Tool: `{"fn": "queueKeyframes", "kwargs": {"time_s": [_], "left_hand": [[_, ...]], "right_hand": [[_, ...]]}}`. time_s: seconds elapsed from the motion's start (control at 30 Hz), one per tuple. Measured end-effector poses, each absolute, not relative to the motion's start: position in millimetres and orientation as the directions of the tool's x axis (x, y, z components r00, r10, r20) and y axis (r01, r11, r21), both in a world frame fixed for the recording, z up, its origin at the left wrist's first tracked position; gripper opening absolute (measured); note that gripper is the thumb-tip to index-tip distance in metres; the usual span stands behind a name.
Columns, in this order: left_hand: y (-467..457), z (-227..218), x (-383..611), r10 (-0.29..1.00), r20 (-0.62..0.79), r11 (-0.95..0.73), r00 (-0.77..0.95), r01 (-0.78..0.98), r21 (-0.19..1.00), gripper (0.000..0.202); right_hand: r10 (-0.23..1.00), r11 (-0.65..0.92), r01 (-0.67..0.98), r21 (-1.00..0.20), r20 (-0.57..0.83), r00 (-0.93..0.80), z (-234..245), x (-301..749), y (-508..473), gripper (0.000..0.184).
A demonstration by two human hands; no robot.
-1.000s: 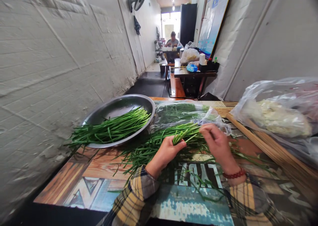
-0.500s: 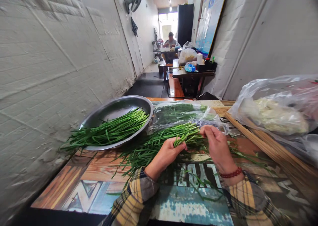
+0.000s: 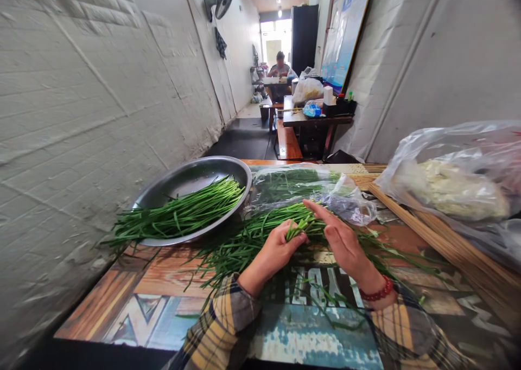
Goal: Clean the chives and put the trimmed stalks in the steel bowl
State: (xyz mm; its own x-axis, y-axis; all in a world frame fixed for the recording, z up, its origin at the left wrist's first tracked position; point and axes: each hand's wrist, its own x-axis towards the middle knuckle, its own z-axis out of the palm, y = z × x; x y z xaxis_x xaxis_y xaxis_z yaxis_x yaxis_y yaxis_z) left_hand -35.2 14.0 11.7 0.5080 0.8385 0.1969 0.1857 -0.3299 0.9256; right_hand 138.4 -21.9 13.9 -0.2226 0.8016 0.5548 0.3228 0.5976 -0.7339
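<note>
My left hand (image 3: 280,249) is closed round a small bunch of garlic chives (image 3: 298,229), their pale cut ends poking out past the thumb. Just to its right, my right hand (image 3: 341,241) has its fingers stretched out, near the ends of the chives and holding nothing that I can see. A loose pile of garlic chives (image 3: 244,245) lies on the table beneath and behind both hands. More chives (image 3: 191,210) rest in a metal bowl (image 3: 163,188) at the left, their leaf tips hanging over its rim.
Behind the pile lies a clear plastic bag (image 3: 280,183) with more chives inside. Wooden sticks (image 3: 439,234) and a bag of pale food (image 3: 459,188) occupy the right side. Scraps of leaf litter the patterned table (image 3: 309,337). A person (image 3: 279,66) sits at a far table.
My right hand has opened from a pinch, its fingers now straight and shifted left toward the bunch. The left hand stays about where it was, still round the chives.
</note>
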Motion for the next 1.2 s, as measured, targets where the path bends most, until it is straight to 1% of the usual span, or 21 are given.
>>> {"fn": "queueKeyframes", "kwargs": {"time_s": [0.1, 0.13, 0.2, 0.27, 0.3, 0.37, 0.43, 0.5, 0.53, 0.63, 0.7, 0.77, 0.83, 0.9, 0.97, 1.03, 1.1, 1.2], "left_hand": [[15, 11, -36, 0.831, 0.227, -0.358, 0.508, 0.177, 0.917, 0.03], [15, 12, -36, 0.836, 0.227, -0.348, 0.499, 0.164, 0.923, 0.03], [15, 15, -38, 0.855, 0.208, -0.292, 0.476, 0.111, 0.95, 0.031], [15, 20, -41, 0.878, 0.143, -0.169, 0.456, 0.017, 0.985, 0.034], [15, 22, -43, 0.889, 0.098, -0.087, 0.447, -0.044, 0.995, 0.035], [16, 28, -47, 0.904, 0.01, 0.073, 0.428, -0.177, 0.982, 0.035], [16, 35, -53, 0.909, -0.024, 0.156, 0.415, -0.289, 0.945, 0.033], [15, 43, -60, 0.915, 0.0, 0.161, 0.403, -0.366, 0.916, 0.031], [14, 47, -63, 0.918, 0.02, 0.151, 0.395, -0.396, 0.906, 0.03], [12, 58, -74, 0.927, 0.106, 0.085, 0.36, -0.477, 0.875, 0.031], [12, 61, -77, 0.927, 0.171, 0.019, 0.333, -0.498, 0.867, 0.031], [13, 59, -77, 0.929, 0.208, -0.043, 0.305, -0.469, 0.882, 0.029], [15, 54, -73, 0.941, 0.21, -0.086, 0.266, -0.413, 0.907, 0.026], [17, 47, -67, 0.954, 0.195, -0.108, 0.229, -0.347, 0.932, 0.025], [19, 38, -60, 0.963, 0.169, -0.111, 0.208, -0.263, 0.958, 0.026], [19, 31, -54, 0.97, 0.12, -0.089, 0.211, -0.149, 0.985, 0.029], [19, 26, -50, 0.976, 0.061, -0.054, 0.21, -0.043, 0.998, 0.031], [19, 22, -44, 0.976, -0.01, 0.005, 0.219, 0.02, 1.0, 0.031]], "right_hand": [[0.783, 0.617, 0.295, -0.729, 0.535, -0.316, 16, 138, -24, 0.051], [0.791, 0.606, 0.279, -0.745, 0.528, -0.308, 16, 139, -23, 0.05], [0.839, 0.544, 0.268, -0.795, 0.511, -0.187, 16, 143, -21, 0.045], [0.88, 0.459, 0.296, -0.838, 0.474, -0.021, 15, 151, -16, 0.038], [0.891, 0.423, 0.319, -0.849, 0.453, 0.026, 15, 155, -13, 0.035], [0.905, 0.387, 0.384, -0.839, 0.425, 0.018, 14, 163, -8, 0.03], [0.906, 0.409, 0.461, -0.788, 0.412, -0.099, 11, 167, -5, 0.027], [0.886, 0.459, 0.554, -0.695, 0.403, -0.229, 6, 168, -2, 0.024], [0.875, 0.478, 0.606, -0.636, 0.404, -0.266, 2, 168, -1, 0.022], [0.855, 0.48, 0.758, -0.443, 0.428, -0.292, -8, 168, 2, 0.016], [0.854, 0.461, 0.815, -0.35, 0.424, -0.301, -12, 168, 4, 0.013], [0.861, 0.44, 0.846, -0.301, 0.41, -0.301, -14, 169, 4, 0.012], [0.867, 0.422, 0.862, -0.28, 0.402, -0.294, -15, 169, 5, 0.009], [0.868, 0.423, 0.858, -0.293, 0.402, -0.291, -15, 170, 6, 0.008], [0.864, 0.442, 0.822, -0.36, 0.418, -0.281, -14, 170, 6, 0.011], [0.863, 0.456, 0.748, -0.483, 0.445, -0.239, -12, 170, 6, 0.015], [0.87, 0.45, 0.644, -0.619, 0.465, -0.161, -7, 169, 4, 0.018], [0.887, 0.411, 0.518, -0.75, 0.461, -0.035, -1, 167, 0, 0.019]]}}
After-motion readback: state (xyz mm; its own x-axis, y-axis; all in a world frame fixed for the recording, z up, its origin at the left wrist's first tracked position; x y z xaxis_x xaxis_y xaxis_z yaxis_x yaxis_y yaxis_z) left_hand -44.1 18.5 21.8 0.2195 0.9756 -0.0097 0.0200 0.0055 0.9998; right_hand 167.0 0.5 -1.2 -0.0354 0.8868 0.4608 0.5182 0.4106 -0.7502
